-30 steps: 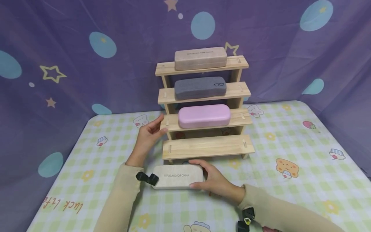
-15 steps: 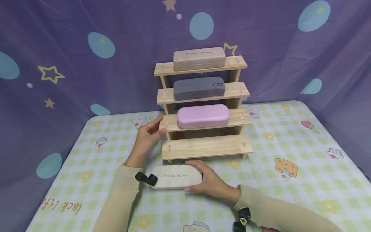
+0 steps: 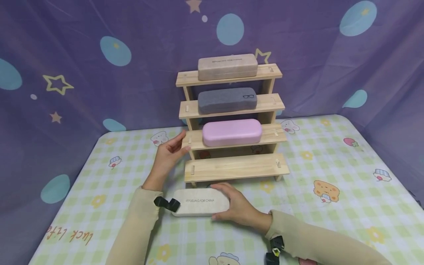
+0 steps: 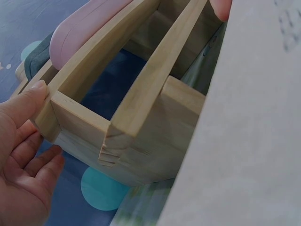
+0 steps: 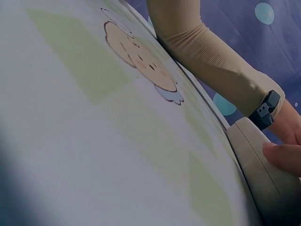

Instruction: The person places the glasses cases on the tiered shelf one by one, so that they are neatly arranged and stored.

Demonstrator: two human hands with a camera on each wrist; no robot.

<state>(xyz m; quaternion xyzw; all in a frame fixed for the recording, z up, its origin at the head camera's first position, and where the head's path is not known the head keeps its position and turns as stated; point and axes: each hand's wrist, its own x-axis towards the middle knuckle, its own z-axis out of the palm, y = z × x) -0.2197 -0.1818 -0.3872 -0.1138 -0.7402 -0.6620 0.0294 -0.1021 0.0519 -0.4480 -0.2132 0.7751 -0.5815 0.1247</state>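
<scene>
My left hand (image 3: 166, 156) holds the left end of the second-lowest board of a wooden step shelf (image 3: 236, 167). In the left wrist view its thumb (image 4: 34, 96) lies on the board's end, the other fingers below. My right hand (image 3: 241, 207) grips the right end of a cream glasses case (image 3: 200, 206) lettered "REFUELING FOR CHINA", thumb on the near side and fingers on the far side. This case lies lengthwise in front of the shelf, its left end partly behind the left wrist's black camera. The right wrist view shows the case (image 5: 256, 155) close over the tablecloth.
On the upper boards sit a pink glasses case (image 3: 232, 132), a grey-blue case (image 3: 228, 100) and a beige case (image 3: 228, 67), one per board. The lowest board is bare. A checked tablecloth (image 3: 331, 158) covers the table, with a purple curtain (image 3: 159, 55) behind.
My right hand and the cream case have shifted slightly left. My left hand keeps its hold on the shelf, and the other cases stay in place.
</scene>
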